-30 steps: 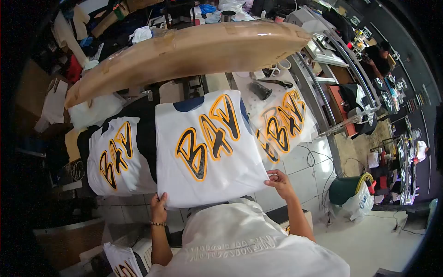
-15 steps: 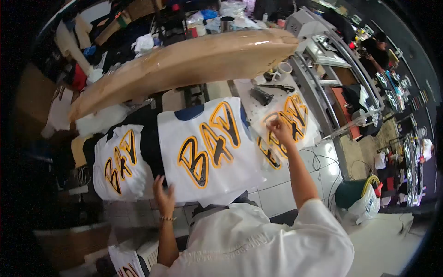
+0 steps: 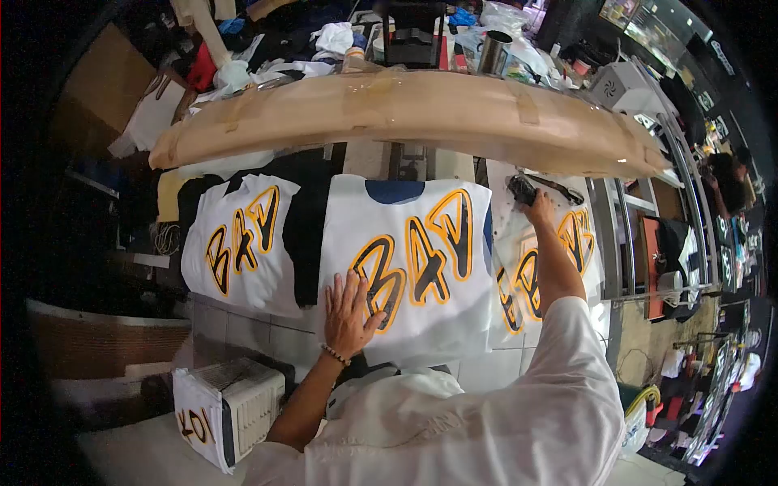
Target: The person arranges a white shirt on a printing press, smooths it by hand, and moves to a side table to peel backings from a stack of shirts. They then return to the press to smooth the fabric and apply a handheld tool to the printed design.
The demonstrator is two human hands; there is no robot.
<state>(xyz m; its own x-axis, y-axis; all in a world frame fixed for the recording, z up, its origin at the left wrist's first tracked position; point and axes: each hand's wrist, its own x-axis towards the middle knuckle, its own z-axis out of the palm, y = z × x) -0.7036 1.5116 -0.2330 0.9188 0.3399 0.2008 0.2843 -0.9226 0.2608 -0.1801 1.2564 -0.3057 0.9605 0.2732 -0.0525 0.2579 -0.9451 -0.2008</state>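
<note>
My left hand (image 3: 347, 320) lies flat with spread fingers on the lower left of a white shirt (image 3: 348, 231) printed "BAD" in black with an orange outline. At the right, my right hand (image 3: 540, 212) has its fingers closed on a dark cylinder-shaped object (image 3: 520, 189), whose exact kind I cannot make out. Black scissors (image 3: 561, 191) appear to lie just right of it. Below my right hand, clear film sheets (image 3: 527, 243) bear similar lettering, partly hidden by my forearm. A second white "BAD" shirt (image 3: 263, 279) lies to the left on black cloth (image 3: 304, 235).
A long, tape-wrapped brown bundle (image 3: 324, 117) spans the area behind the shirts. A metal frame (image 3: 616, 235) stands at the right. At the lower left is a box-shaped unit (image 3: 255, 405) with a printed white cloth (image 3: 194, 413) over one end. Clutter fills the back.
My right hand has left the printed film and reached back to the dark cylinder. My left hand has moved from the shirt's edge onto the shirt. The view has turned.
</note>
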